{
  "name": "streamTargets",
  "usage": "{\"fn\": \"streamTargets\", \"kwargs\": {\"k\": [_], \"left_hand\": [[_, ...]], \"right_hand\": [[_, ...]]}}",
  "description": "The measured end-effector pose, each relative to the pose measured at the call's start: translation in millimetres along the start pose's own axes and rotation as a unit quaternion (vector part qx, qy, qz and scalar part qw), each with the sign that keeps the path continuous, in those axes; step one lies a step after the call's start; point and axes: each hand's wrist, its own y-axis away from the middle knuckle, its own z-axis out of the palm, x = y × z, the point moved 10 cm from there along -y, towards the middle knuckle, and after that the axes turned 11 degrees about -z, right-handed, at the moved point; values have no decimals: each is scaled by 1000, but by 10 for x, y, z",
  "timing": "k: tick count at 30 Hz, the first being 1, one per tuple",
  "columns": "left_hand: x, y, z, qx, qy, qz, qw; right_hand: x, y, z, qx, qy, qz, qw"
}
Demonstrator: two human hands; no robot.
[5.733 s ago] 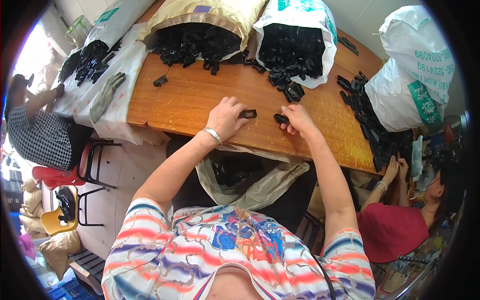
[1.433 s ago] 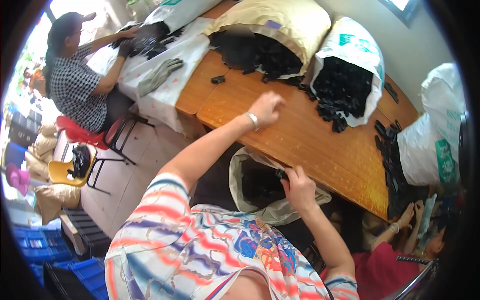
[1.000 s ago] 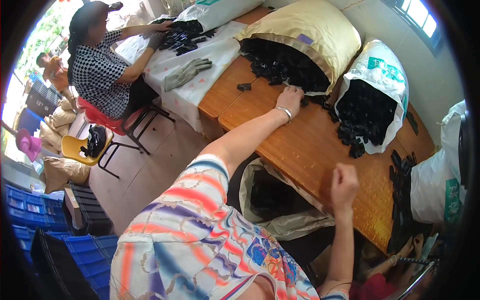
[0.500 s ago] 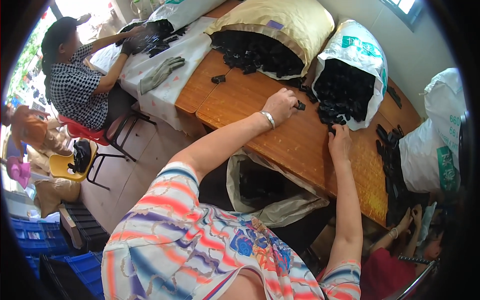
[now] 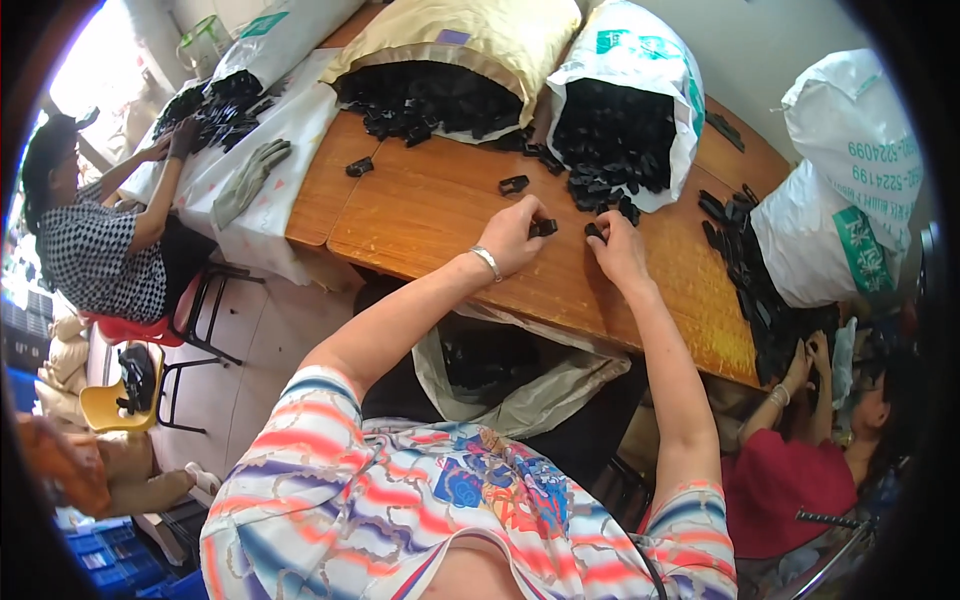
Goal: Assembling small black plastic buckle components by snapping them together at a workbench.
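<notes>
My left hand (image 5: 515,238) is over the wooden table, its fingers pinching a small black plastic piece (image 5: 543,228). Just to its right, my right hand (image 5: 622,252) grips another black piece (image 5: 594,232) between thumb and fingers. The two held pieces face each other, a short gap apart. Beyond my left hand lies a single black piece (image 5: 514,184) on the tabletop. A white sack (image 5: 686,110) lies on its side past my right hand, black pieces spilling from its mouth. Beside it, a large yellowish sack (image 5: 480,35) is full of similar pieces.
An open sack (image 5: 560,395) hangs below the table's near edge (image 5: 480,288), dark inside. A grey glove (image 5: 250,182) rests on the white cloth at left, near a co-worker (image 5: 105,235) handling black pieces. Another person (image 5: 800,480) sits at right beside heaped black strips and a white sack (image 5: 810,235).
My right hand has come away from the spilled pile toward my left hand, bringing a black piece. My left hand has drawn nearer to me. The whole view has shifted.
</notes>
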Motion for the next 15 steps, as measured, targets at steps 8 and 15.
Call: {"fn": "streamTargets", "kwargs": {"k": [8,15], "left_hand": [[67,108,127,-1,-202,70,977],[137,190,136,-12,-209,135,968]], "right_hand": [[-101,148,86,-24,28,-1,999],[-72,213,72,-37,0,23,999]]}}
